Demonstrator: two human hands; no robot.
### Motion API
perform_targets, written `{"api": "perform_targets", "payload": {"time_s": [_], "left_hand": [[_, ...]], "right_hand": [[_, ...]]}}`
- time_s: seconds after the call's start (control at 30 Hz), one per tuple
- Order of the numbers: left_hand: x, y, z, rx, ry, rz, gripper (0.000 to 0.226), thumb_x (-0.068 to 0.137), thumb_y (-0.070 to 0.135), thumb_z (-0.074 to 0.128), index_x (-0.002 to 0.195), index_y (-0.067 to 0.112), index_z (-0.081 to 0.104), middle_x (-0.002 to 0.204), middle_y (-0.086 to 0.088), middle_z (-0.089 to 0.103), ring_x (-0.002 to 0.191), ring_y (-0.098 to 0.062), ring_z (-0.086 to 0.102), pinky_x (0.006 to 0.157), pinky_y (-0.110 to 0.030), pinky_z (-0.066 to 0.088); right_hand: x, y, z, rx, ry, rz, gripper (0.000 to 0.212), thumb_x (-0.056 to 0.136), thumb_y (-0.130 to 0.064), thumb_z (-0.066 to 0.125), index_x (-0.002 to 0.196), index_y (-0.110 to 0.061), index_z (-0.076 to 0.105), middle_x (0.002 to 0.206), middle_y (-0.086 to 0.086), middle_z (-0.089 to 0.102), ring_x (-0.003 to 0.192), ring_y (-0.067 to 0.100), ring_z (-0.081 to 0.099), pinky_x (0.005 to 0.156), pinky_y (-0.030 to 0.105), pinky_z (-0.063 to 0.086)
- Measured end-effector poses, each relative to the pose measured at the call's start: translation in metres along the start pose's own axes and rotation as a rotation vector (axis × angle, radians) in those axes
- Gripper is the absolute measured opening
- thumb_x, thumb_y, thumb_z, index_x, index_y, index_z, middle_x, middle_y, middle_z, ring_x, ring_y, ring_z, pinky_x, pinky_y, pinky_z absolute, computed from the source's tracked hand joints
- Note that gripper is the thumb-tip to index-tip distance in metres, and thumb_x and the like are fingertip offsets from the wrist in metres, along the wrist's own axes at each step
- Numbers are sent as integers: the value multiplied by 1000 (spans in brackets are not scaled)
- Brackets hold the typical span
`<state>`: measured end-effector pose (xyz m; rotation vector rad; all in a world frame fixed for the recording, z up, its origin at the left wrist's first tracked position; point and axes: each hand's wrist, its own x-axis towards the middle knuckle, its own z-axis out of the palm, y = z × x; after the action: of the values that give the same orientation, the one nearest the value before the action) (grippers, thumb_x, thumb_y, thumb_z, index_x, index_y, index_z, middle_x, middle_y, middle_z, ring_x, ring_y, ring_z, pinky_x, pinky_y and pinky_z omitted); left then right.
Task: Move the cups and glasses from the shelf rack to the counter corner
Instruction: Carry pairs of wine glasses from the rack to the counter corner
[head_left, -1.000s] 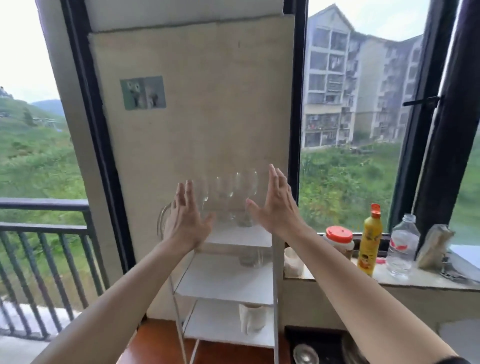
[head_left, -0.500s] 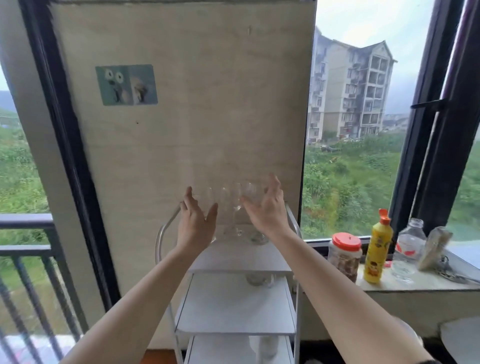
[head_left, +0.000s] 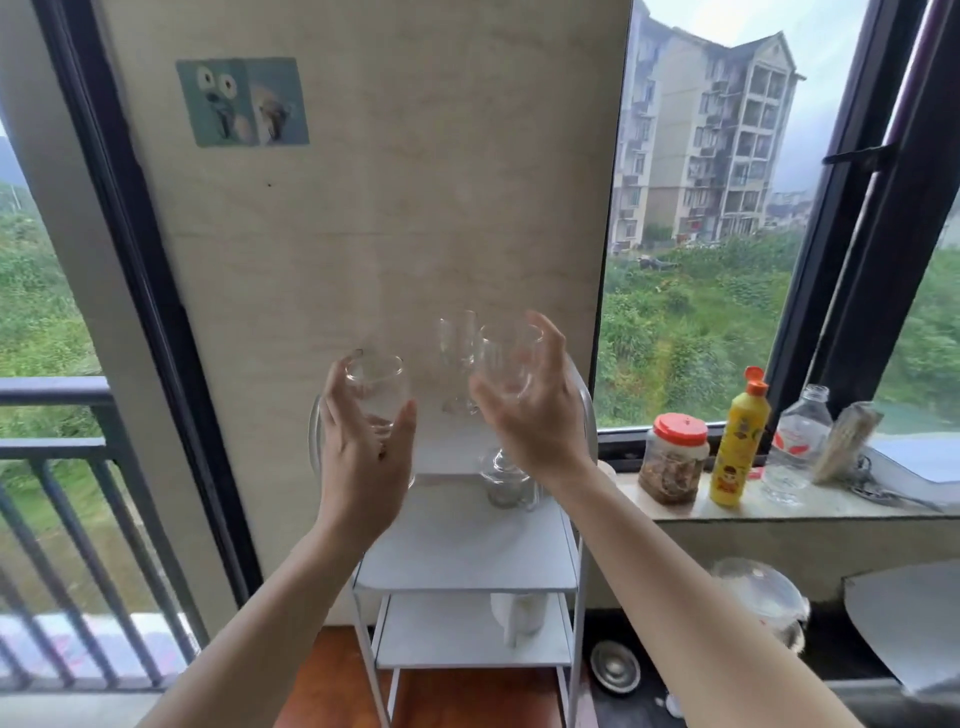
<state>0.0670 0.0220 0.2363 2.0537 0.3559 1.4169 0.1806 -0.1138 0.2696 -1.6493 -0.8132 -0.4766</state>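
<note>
A white shelf rack (head_left: 467, 566) stands against the wall panel. On its top shelf, my left hand (head_left: 363, 452) grips the bowl of a clear wine glass (head_left: 376, 387). My right hand (head_left: 535, 415) curls round the bowl of a second wine glass (head_left: 506, 364), whose stem shows below the palm. A third, narrower glass (head_left: 457, 343) stands between and behind them, untouched. A small clear glass (head_left: 506, 483) sits on the middle shelf. On the lower shelf is a white mug (head_left: 519, 616). Whether the held glasses are off the shelf is hidden by my hands.
To the right runs a stone counter ledge (head_left: 779, 512) under the window, with a red-lidded jar (head_left: 675, 460), a yellow bottle (head_left: 737, 441) and a clear water bottle (head_left: 795, 449). A balcony railing (head_left: 67, 447) is at the left. A glass lid (head_left: 758, 587) lies below the ledge.
Both hands went from flat and open in front of the glasses to curled round the two outer wine glasses. The view has come closer to the rack.
</note>
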Motion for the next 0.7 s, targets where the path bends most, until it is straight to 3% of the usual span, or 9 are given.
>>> {"api": "perform_targets", "payload": {"time_s": [0.1,0.23,0.3,0.4,0.5,0.6,0.7], "left_hand": [[-29,13,-14,-100,17,46,66,96,45,54,148,28,17,128,-9,47,89,-10,60,74,-29,55],[-69,11,-21,-194,11,8,68,96,40,57,149,21,19,120,-6,48,94,-29,62,79,-55,55],[-95,1,-21,-190,-10,24,68,96,39,56,149,19,19,121,-3,46,89,-23,61,79,-38,55],[-138,-11,-10,-160,-100,6,71,95,36,56,150,11,19,122,-9,45,82,-14,58,75,-13,46],[-188,-8,5,-161,-236,-74,74,93,38,55,150,6,20,122,-9,46,84,-11,58,73,-13,48],[-228,9,18,-170,-353,-106,75,92,37,58,151,8,21,122,-5,47,87,-3,60,73,-15,50],[-248,36,33,-193,-442,-52,76,91,41,56,151,11,21,122,-10,52,92,5,59,80,-5,41]], "right_hand": [[-27,-13,-13,20,82,-146,82,76,-38,74,147,-20,38,112,-1,64,77,1,64,68,5,43],[-76,-12,-25,83,68,-178,83,74,-34,73,147,-12,38,112,5,62,78,16,68,66,35,58],[-110,2,-30,83,48,-148,84,74,-31,74,147,-7,39,114,7,62,81,19,69,65,42,59],[-166,32,-42,-5,15,-48,83,76,-27,76,146,-2,40,118,10,63,93,24,69,70,38,60],[-221,55,-65,-97,-13,121,87,74,-35,76,149,-10,40,119,-1,64,90,14,70,70,31,60],[-264,64,-96,-141,-14,245,84,70,-41,74,145,-20,43,121,-21,59,90,5,69,71,36,61],[-286,65,-133,-172,27,298,78,69,-41,74,140,-26,46,122,-19,59,92,5,70,73,41,61]]}}
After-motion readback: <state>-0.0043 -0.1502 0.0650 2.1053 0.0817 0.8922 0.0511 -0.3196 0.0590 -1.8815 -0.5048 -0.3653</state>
